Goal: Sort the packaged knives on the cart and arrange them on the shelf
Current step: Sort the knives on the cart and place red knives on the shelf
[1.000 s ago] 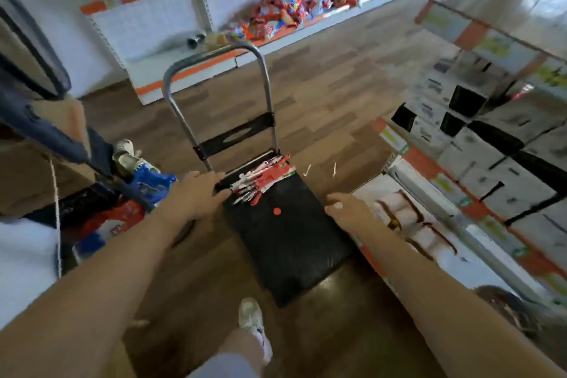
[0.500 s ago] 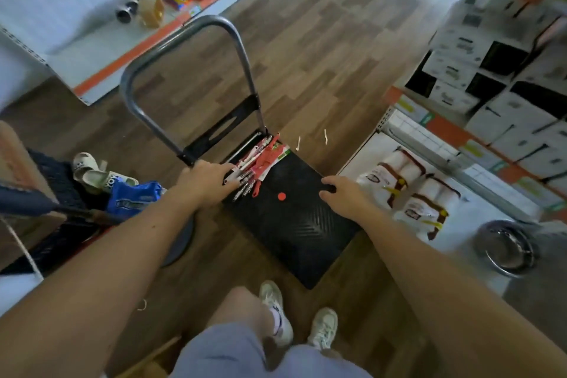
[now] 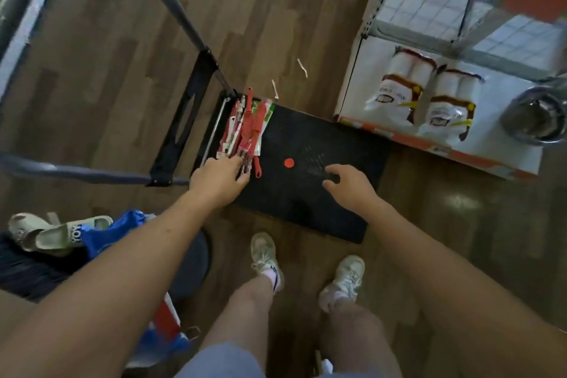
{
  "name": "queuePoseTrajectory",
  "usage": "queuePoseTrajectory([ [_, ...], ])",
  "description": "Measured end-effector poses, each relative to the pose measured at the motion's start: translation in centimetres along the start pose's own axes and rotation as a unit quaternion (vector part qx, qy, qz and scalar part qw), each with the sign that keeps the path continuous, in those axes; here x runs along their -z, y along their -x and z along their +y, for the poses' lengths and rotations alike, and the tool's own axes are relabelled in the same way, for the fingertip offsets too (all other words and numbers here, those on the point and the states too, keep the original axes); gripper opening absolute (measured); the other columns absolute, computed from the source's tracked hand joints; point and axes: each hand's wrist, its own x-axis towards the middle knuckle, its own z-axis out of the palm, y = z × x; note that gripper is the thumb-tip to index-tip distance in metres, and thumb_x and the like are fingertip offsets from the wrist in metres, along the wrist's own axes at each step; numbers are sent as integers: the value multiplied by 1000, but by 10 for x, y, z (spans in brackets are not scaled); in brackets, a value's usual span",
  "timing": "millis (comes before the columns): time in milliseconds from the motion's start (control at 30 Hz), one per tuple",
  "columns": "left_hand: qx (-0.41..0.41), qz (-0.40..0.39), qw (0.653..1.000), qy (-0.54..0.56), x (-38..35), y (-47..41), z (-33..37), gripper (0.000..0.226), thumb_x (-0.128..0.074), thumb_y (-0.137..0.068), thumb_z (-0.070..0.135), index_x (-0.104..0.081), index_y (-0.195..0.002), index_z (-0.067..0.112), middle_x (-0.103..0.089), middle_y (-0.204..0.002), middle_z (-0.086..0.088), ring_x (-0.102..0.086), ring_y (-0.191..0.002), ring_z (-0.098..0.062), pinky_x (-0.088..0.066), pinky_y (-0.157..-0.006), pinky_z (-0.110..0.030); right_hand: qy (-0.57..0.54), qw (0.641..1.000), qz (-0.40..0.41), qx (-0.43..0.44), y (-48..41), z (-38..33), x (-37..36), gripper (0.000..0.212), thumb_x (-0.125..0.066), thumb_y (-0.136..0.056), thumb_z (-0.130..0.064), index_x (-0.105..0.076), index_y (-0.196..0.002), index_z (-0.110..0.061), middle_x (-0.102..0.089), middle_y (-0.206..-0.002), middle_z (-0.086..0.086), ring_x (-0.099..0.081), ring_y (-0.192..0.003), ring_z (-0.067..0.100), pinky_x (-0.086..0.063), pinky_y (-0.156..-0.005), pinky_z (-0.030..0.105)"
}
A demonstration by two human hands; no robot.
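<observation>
A pile of packaged knives (image 3: 248, 126), red handles in red, white and green wrappers, lies on the black cart deck (image 3: 322, 209) at the end by the cart handle (image 3: 171, 6). My left hand (image 3: 219, 181) reaches over the deck's near edge, its fingertips resting on the near ends of the pile. My right hand (image 3: 349, 184) hovers over the bare deck with loosely curled fingers, holding nothing. A red dot (image 3: 288, 163) marks the deck between the hands. The low white shelf (image 3: 497, 86) with an orange edge stands just right of the cart.
Two packs of white rolls (image 3: 395, 86) and a steel bowl (image 3: 535, 116) sit on the low shelf. Sandals (image 3: 58, 233), a blue bag (image 3: 113, 230) and a dark round stool crowd the floor at left. My feet (image 3: 265, 255) stand just before the cart.
The view has tipped down and closer to the cart. My left hand slid from the cart's edge onto the knife pile's near end. My right hand moved inward over the deck.
</observation>
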Motion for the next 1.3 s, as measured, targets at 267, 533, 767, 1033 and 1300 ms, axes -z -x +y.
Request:
queuePoseTrajectory([
  [267,40,13,997,58,-82,-112,-45,31,-46,-93,36,-53,-117,18,-59,-117,-7,-57,-105,-26,-50,-85,-43,35,999,9,25,-113,-19,-80,45,-52,-95,-23,-43,-139,-21,-40,-145,3,-52,-119,19,-46,-90,29],
  [533,87,35,988,123,-176,-224,-56,38,-49,-91,43,-54,-118,17,-60,-117,-6,-56,-106,-28,-42,-74,-35,73,992,24,99,-243,-4,-159,40,-45,-97,-26,-46,-136,-17,-48,-134,2,-51,-116,22,-42,-80,30],
  [767,79,55,985,144,-220,-293,-54,41,-53,-90,43,-53,-118,13,-61,-113,-6,-58,-105,-28,-48,-80,-38,99,989,21,107,-312,12,-189,35,-44,-96,-25,-53,-129,-16,-54,-124,2,-54,-110,22,-46,-84,33],
  [1033,55,103,982,150,-245,-344,-64,38,-61,-87,37,-50,-114,12,-61,-113,-7,-59,-104,-27,-50,-88,-43,83,971,131,181,-386,4,-180,30,-47,-95,-20,-57,-122,-14,-57,-119,4,-56,-107,23,-48,-86,35],
  [1300,13,107,974,200,-246,-376,-86,23,-76,-71,35,-59,-74,20,-63,-74,5,-63,-78,-15,-54,-78,-33,131,886,226,382,-466,-78,-163,32,-44,-95,-14,-57,-124,-17,-59,-121,3,-50,-111,26,-42,-86,34],
])
